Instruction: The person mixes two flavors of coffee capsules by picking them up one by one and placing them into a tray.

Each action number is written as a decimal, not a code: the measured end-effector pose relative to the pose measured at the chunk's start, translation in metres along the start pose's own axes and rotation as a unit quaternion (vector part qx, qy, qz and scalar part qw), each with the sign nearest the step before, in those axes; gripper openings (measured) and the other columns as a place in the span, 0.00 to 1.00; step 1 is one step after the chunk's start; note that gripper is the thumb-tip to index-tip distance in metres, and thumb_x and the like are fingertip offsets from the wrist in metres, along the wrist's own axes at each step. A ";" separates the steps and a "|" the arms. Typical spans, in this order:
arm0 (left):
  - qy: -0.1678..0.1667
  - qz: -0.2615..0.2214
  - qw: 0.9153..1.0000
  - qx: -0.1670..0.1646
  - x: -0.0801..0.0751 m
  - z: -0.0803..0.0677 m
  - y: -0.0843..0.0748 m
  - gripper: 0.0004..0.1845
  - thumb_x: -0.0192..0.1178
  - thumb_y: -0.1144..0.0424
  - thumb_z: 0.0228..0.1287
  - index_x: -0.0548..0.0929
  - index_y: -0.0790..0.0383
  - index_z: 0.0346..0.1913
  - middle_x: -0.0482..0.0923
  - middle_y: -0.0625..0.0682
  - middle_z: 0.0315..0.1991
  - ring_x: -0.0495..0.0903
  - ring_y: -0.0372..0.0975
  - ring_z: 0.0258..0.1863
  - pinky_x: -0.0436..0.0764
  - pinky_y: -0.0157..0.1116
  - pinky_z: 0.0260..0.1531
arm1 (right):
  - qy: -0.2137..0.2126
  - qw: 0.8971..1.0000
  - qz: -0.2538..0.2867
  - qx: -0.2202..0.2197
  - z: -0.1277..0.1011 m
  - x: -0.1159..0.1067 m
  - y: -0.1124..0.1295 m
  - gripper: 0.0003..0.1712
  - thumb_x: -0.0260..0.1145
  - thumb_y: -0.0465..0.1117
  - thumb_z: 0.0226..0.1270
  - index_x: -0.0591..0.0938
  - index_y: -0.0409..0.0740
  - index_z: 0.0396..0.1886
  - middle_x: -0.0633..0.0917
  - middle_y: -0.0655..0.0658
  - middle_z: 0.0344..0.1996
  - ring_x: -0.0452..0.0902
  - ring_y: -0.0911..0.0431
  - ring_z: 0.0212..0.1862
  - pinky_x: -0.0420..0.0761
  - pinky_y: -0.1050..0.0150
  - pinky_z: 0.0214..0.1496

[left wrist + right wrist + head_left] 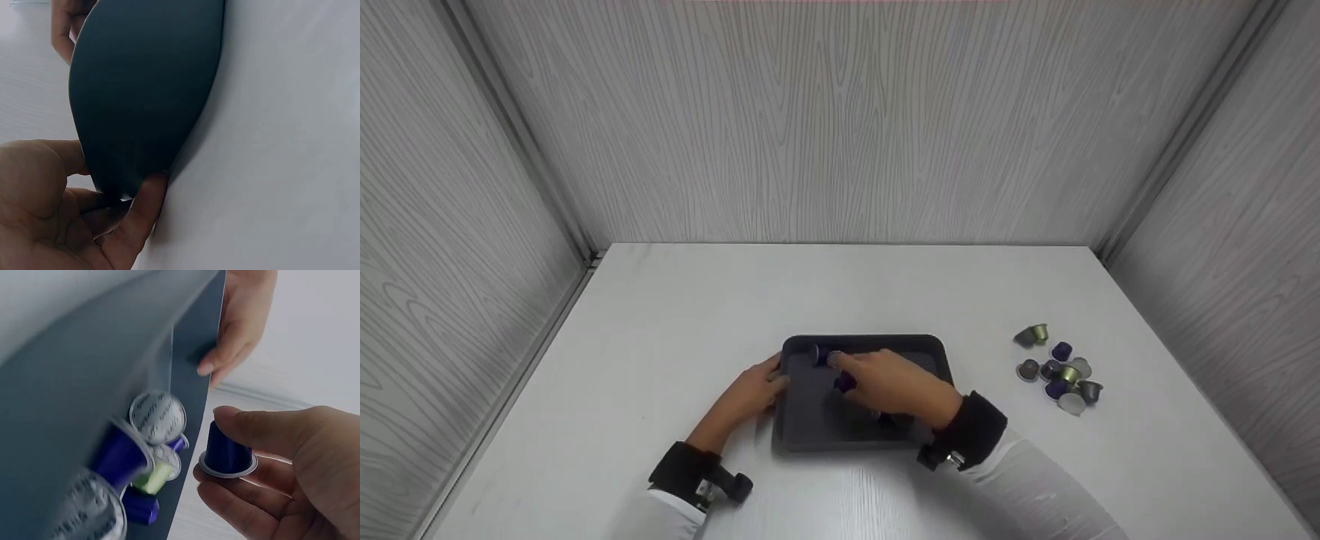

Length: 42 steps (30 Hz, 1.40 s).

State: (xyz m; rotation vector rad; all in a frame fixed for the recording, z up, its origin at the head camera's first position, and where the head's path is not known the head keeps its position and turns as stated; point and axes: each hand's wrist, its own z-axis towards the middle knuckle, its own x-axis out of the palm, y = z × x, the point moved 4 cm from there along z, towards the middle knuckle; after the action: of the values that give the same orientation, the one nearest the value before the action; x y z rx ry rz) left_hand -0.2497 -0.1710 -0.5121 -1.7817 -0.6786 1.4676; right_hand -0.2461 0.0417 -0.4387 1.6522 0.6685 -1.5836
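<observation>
Head view, lower middle of the frame: the left hand (750, 394) grips the left edge of a dark tray (810, 412) on the white counter (660, 337), thumb and fingers curled on its rim. Just right, the right hand (896, 386) pinches a purple capsule (226, 450) over the tray, beside other capsules (157, 417) lying inside. At right, a heap of loose capsules (1059, 369) rests on the counter.

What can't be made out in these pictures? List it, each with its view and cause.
- Head view: the right hand covers much of the tray; capsules under it are hidden.
- Left wrist view: the tray's underside blocks its contents.
- Right wrist view: nearest capsules are blurred, cut off by the edge.
- Head view: loose capsule pile too small to count.
</observation>
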 end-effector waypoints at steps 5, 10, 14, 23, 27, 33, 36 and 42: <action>-0.003 0.010 1.000 -0.003 0.000 0.000 -0.001 0.30 0.51 0.59 0.72 0.61 0.59 0.75 0.70 0.60 0.66 0.76 0.46 0.50 0.73 0.48 0.52 | 0.040 0.999 -0.011 -0.009 0.002 0.010 0.016 0.18 0.69 0.46 0.65 0.80 0.45 0.51 0.81 0.53 0.32 0.76 0.60 0.30 0.78 0.62 0.35; -0.004 0.023 1.000 -0.011 -0.001 -0.001 -0.001 0.31 0.51 0.58 0.72 0.61 0.62 0.75 0.67 0.61 0.68 0.72 0.48 0.59 0.68 0.50 0.59 | 0.059 0.997 -0.019 -0.041 0.002 0.019 0.028 0.15 0.71 0.43 0.62 0.80 0.45 0.47 0.84 0.52 0.32 0.79 0.60 0.31 0.79 0.65 0.36; -0.002 0.024 1.000 -0.012 0.000 0.000 -0.001 0.31 0.50 0.58 0.73 0.60 0.62 0.75 0.67 0.61 0.69 0.73 0.48 0.57 0.69 0.50 0.58 | 0.076 0.995 -0.040 -0.058 0.000 0.027 0.032 0.16 0.70 0.41 0.62 0.81 0.45 0.49 0.85 0.49 0.37 0.82 0.58 0.38 0.80 0.66 0.42; -0.005 0.027 1.000 0.000 0.000 0.000 -0.001 0.31 0.51 0.59 0.72 0.61 0.62 0.75 0.67 0.62 0.68 0.73 0.48 0.56 0.69 0.50 0.58 | 0.084 0.994 -0.046 -0.056 -0.005 0.033 0.026 0.11 0.70 0.40 0.61 0.81 0.48 0.44 0.83 0.52 0.31 0.80 0.59 0.33 0.79 0.65 0.37; -0.008 0.027 1.000 0.002 0.000 0.001 0.000 0.31 0.51 0.59 0.72 0.61 0.63 0.75 0.68 0.63 0.67 0.73 0.48 0.58 0.69 0.50 0.58 | 0.068 0.995 -0.042 -0.063 -0.007 0.030 0.024 0.12 0.72 0.42 0.60 0.81 0.48 0.42 0.83 0.53 0.32 0.79 0.60 0.32 0.79 0.65 0.36; 0.011 -0.017 1.000 -0.017 0.003 0.001 0.000 0.30 0.50 0.61 0.73 0.61 0.59 0.75 0.68 0.62 0.68 0.78 0.48 0.51 0.81 0.44 0.40 | 0.030 0.997 -0.018 -0.071 -0.015 0.024 0.016 0.11 0.71 0.45 0.62 0.81 0.46 0.40 0.81 0.54 0.30 0.77 0.63 0.29 0.78 0.67 0.33; 0.009 -0.017 1.000 -0.015 0.002 0.001 0.000 0.30 0.50 0.61 0.73 0.62 0.59 0.75 0.68 0.62 0.67 0.79 0.48 0.48 0.81 0.42 0.36 | 0.010 0.998 -0.015 -0.066 -0.020 0.022 0.011 0.14 0.69 0.47 0.64 0.82 0.45 0.44 0.83 0.53 0.32 0.79 0.61 0.31 0.79 0.65 0.34; 0.008 -0.014 1.000 -0.017 0.002 0.000 0.000 0.30 0.50 0.61 0.72 0.61 0.59 0.75 0.69 0.62 0.66 0.79 0.46 0.44 0.82 0.41 0.33 | -0.036 0.997 -0.015 -0.063 -0.029 0.016 0.001 0.18 0.67 0.48 0.67 0.82 0.44 0.51 0.86 0.49 0.38 0.83 0.56 0.36 0.81 0.60 0.39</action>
State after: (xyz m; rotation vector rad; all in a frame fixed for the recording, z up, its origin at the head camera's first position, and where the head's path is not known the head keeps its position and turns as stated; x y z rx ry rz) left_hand -0.2495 -0.1691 -0.5137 -1.8004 -0.7216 1.4283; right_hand -0.2265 0.0621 -0.4552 1.4929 0.7425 -1.5822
